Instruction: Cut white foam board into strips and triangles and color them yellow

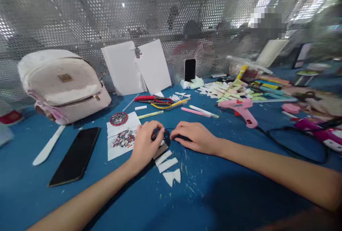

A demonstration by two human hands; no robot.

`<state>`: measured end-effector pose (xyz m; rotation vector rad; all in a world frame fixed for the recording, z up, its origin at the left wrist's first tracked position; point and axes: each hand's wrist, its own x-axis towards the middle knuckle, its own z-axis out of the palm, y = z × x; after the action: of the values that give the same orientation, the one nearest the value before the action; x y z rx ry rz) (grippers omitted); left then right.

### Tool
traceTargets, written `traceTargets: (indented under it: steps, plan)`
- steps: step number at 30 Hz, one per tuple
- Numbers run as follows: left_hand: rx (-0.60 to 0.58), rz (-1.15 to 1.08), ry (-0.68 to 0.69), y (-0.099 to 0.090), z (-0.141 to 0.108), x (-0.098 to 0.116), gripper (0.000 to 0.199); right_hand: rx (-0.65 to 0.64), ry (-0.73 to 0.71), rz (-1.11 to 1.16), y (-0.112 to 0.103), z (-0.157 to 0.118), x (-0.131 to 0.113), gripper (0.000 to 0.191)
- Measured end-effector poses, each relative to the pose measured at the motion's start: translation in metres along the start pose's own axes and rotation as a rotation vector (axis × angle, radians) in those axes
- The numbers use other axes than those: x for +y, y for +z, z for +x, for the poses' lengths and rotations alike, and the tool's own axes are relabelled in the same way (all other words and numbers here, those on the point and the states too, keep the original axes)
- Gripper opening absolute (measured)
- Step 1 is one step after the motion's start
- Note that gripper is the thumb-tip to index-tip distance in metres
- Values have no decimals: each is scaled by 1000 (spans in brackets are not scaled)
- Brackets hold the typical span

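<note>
My left hand (148, 141) rests beside a paper sheet (111, 152) covered with loose multicoloured sequins (124, 139). Its fingers are curled round a small dark item (154, 135) whose kind I cannot make out. Close by on the right, my right hand (194, 137) lies low on the table with thumb and fingers drawn together; what they pinch, if anything, is hidden. A thin dark line shows between the two hands. Just below them are white strips (167, 164) and a white bow-shaped piece (172, 177). A round red-rimmed dish (119, 119) of sequins sits on the sheet.
A black phone (75, 156), a white knife-shaped piece (49, 145) and a backpack (64, 87) are on the left. Scissors (153, 99) and pens (196, 112) lie ahead. A pink glue gun (242, 110) with a black cord and paper scraps (227, 90) occupy the right.
</note>
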<state>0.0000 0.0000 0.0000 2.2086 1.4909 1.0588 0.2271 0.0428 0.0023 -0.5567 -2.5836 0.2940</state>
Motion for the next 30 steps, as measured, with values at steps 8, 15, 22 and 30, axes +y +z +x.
traceTargets:
  steps: [8, 15, 22, 30]
  plan:
    - [1, -8, -1, 2, 3, -2, 18, -3, -13, 2, 1, 2, 1, 15]
    - [12, -7, -1, 1, 2, -1, 16, 2, -21, 27, 2, 1, 2, 15]
    - [5, 1, 5, 3, 3, -2, 13, 9, -11, 16, 1, 2, 0, 16]
    - [-7, 17, 14, 3, 2, -1, 12, -16, -15, 12, 0, 3, -1, 17]
